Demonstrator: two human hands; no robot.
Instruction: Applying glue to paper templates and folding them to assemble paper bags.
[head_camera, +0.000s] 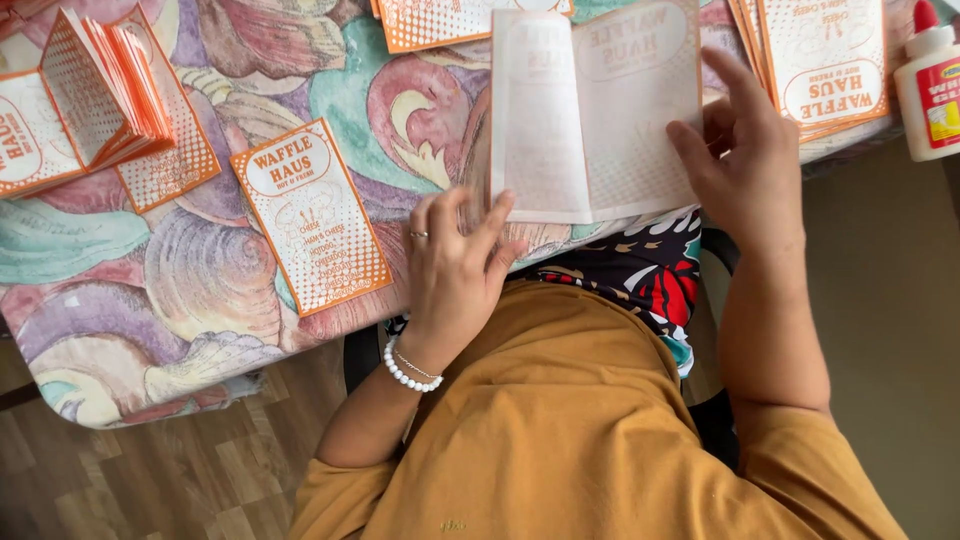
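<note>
On the shell-patterned bench (200, 290), a pale folded paper sheet (600, 110) is pressed flat.
Left hand (455, 265) and right hand (745, 160) are kept open, grasping nothing; the crease is best held aligned.

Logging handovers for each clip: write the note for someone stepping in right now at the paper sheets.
Left hand: fingers pressing the lower left edge of the folded sheet, printed side down at the table edge.
Right hand: fingertips on the sheet's right edge, open.
Around: one flat printed sheet lies left of it; stack of folded ones far left; stack of flat sheets top right; glue bottle at far right, capped.
Done: left flap folded over.
Left: right side looks unfolded; no glue visible.
</note>
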